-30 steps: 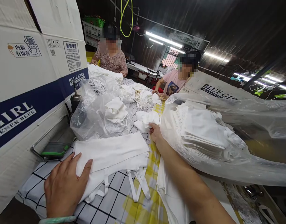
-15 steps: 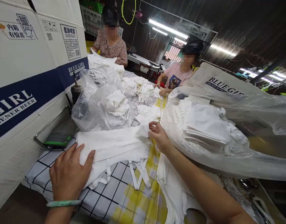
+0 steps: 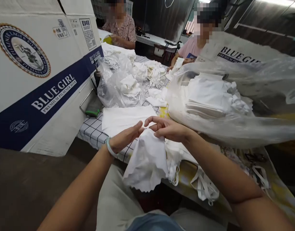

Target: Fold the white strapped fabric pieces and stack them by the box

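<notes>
My left hand (image 3: pixel 127 137) and my right hand (image 3: pixel 165 128) meet over the table's near edge, and both pinch the top of a small white cloth piece (image 3: pixel 148 160) that hangs down over my lap. A pale green bangle (image 3: pixel 109 147) circles my left wrist. Just beyond the hands, a flat stack of white fabric (image 3: pixel 124 117) lies on the checked tablecloth (image 3: pixel 92 130). White straps (image 3: pixel 204 186) dangle off the table edge under my right forearm.
A large Blue Girl beer carton (image 3: pixel 39 77) walls the left side. A clear plastic bag of folded white pieces (image 3: pixel 210 96) fills the right, a smaller bag (image 3: pixel 118 86) sits behind the stack. Two other people (image 3: pixel 121 27) (image 3: pixel 198 41) work at the far end.
My left hand left the fabric stack and my right hand drew back from the table. Both now hold a white cloth piece at the table edge. The view tilted down toward my lap.
</notes>
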A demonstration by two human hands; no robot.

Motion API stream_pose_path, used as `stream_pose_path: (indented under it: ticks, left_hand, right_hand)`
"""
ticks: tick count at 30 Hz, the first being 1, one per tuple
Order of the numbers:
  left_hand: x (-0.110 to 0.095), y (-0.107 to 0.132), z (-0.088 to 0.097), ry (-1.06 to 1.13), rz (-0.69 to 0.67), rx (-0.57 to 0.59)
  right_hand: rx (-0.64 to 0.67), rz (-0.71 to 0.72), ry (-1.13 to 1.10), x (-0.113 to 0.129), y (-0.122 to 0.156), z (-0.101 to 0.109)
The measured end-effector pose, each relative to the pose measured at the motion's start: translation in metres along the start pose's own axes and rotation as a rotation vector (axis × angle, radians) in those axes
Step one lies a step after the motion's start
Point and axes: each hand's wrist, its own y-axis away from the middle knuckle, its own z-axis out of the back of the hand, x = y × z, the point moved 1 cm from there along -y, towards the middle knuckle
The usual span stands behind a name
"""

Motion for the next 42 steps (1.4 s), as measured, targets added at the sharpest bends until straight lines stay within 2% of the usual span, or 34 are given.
stream_pose_path:
  ticks: [2,3,5,8,11,13,15,18,21,24,27,29,30,33,35,37,39,42]
  left_hand:
    - [0.013,0.013,-0.004,0.158,0.194,0.142]
    - [0.019,0.023,-0.005,0.220,0.232,0.144]
    - [0.026,0.043,-0.009,0.364,0.216,0.071]
    - [0.032,0.074,-0.020,0.519,0.203,-0.017]
    - [0.037,0.103,-0.030,0.564,0.275,-0.083]
    - [0.039,0.119,-0.035,0.569,0.309,-0.129]
    - [0.041,0.132,-0.040,0.578,0.339,-0.144]
    - [0.041,0.144,-0.051,0.636,0.373,-0.094]
    - [0.044,0.148,-0.062,0.700,0.395,-0.027]
    - [0.048,0.151,-0.067,0.680,0.380,-0.035]
    - [0.046,0.155,-0.072,0.645,0.346,-0.068]
    - [0.043,0.157,-0.075,0.638,0.344,-0.103]
    - [0.042,0.159,-0.077,0.635,0.338,-0.140]
    - [0.041,0.162,-0.081,0.638,0.291,-0.286]
    - [0.043,0.165,-0.081,0.657,0.239,-0.365]
    - [0.045,0.169,-0.080,0.665,0.196,-0.426]
    - [0.047,0.174,-0.079,0.649,0.169,-0.463]
    - [0.044,0.179,-0.081,0.595,0.177,-0.457]
  right_hand:
    - [-0.004,-0.045,-0.026,-0.011,0.007,0.000]
    - [-0.017,-0.081,-0.022,-0.017,0.011,0.000]
    - [-0.042,-0.179,0.044,-0.029,0.020,0.000]
    - [-0.006,-0.327,0.200,-0.048,0.033,-0.003]
    - [0.017,-0.262,0.178,-0.066,0.042,-0.008]
    - [0.006,-0.159,0.019,-0.076,0.045,-0.014]
    - [0.018,-0.120,-0.185,-0.086,0.045,-0.022]
    - [0.067,-0.125,-0.415,-0.095,0.044,-0.040]
    - [0.109,-0.133,-0.496,-0.096,0.041,-0.056]
    - [0.182,-0.188,-0.465,-0.093,0.035,-0.064]
    - [0.204,-0.192,-0.303,-0.094,0.023,-0.065]
    - [0.129,-0.121,-0.115,-0.097,0.017,-0.064]
    - [0.044,-0.058,-0.007,-0.099,0.016,-0.064]
    - [-0.328,0.143,0.269,-0.109,0.025,-0.064]
    - [-0.478,0.175,0.309,-0.122,0.038,-0.066]
    - [-0.418,0.105,0.169,-0.142,0.049,-0.072]
    - [-0.256,0.035,-0.062,-0.162,0.052,-0.081]
    - [-0.118,0.057,-0.348,-0.179,0.044,-0.099]
